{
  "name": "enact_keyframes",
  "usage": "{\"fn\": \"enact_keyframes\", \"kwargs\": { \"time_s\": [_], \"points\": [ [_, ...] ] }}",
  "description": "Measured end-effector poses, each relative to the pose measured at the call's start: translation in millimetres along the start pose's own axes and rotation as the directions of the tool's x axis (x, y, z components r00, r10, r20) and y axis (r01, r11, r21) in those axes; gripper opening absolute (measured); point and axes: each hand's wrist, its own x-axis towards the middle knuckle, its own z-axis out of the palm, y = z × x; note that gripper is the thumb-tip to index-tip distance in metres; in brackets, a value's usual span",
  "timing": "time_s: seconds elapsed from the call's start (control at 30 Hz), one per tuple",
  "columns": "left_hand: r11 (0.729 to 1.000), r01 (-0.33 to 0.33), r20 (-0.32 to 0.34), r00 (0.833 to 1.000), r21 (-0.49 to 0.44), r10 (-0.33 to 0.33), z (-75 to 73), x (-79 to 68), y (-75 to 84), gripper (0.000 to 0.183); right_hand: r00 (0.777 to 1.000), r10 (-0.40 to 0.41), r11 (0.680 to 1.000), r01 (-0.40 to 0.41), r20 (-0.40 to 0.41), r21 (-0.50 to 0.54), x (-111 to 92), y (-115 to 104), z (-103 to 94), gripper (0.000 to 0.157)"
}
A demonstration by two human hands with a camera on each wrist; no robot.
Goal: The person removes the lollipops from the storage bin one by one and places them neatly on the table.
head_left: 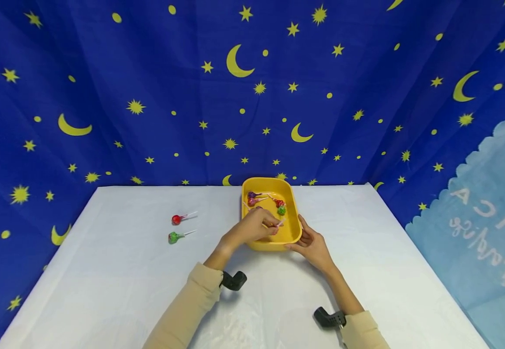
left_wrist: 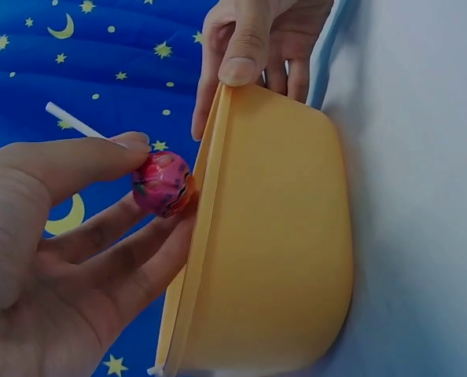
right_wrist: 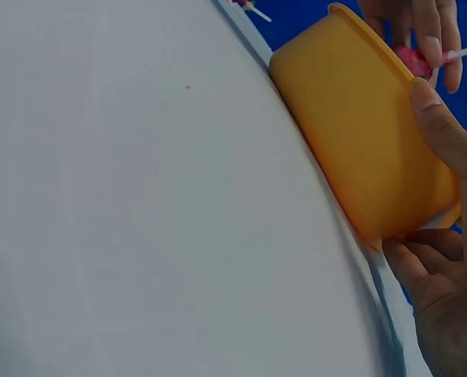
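My left hand (head_left: 252, 227) pinches a pink-wrapped lollipop (left_wrist: 163, 184) between thumb and fingers, over the open top of a yellow plastic container (head_left: 267, 246). The lollipop's white stick points away from the container in the left wrist view. With my right hand (head_left: 315, 249) I grip the container's near right corner, thumb (right_wrist: 430, 98) at the rim and fingers lower on its side. Inside lie a purple lollipop (head_left: 252, 195), a pink one (head_left: 251, 201), a red one (head_left: 280, 203) and a green one (head_left: 281, 211). My left hand hides part of the container's floor.
To the left on the white-covered table (head_left: 117, 281) lie a red lollipop (head_left: 176, 219) and a green lollipop (head_left: 173, 237), sticks pointing right. A blue curtain (head_left: 147, 87) with yellow moons and stars hangs behind the table. Light-blue cloth (head_left: 488, 213) with lettering hangs on the right.
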Motion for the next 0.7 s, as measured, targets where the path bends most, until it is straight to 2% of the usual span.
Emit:
{"fn": "enact_keyframes", "kwargs": {
  "time_s": [0.1, 0.23, 0.47, 0.63, 0.7],
  "points": [
    [0.999, -0.028, -0.020, 0.999, 0.019, 0.028, -0.8, -4.8, 0.2, 0.023, 1.000, -0.003, 1.000, 0.003, 0.004, 0.009, -1, 1, 0.6, 0.093],
    [0.999, -0.030, -0.064, 0.997, 0.024, 0.031, -3.6, -11.9, 0.5, 0.022, 1.000, -0.002, 1.000, 0.002, 0.006, 0.013, -1, 3, 0.5, 0.093],
    [0.999, 0.008, -0.113, 0.993, -0.044, -0.013, -12.4, -26.3, -0.9, 0.018, 1.000, 0.002, 1.000, -0.002, -0.001, 0.024, 0, 3, 0.4, 0.094],
    [0.996, 0.055, -0.122, 0.990, -0.066, -0.063, -18.7, -40.2, -4.4, 0.026, 1.000, 0.015, 1.000, -0.015, -0.015, -0.011, 0, 3, 0.1, 0.095],
    [0.996, 0.051, -0.134, 0.989, -0.070, -0.060, -22.6, -46.5, -5.0, 0.028, 1.000, 0.016, 0.999, -0.016, -0.020, -0.028, 1, 3, -0.4, 0.095]
  ]
}}
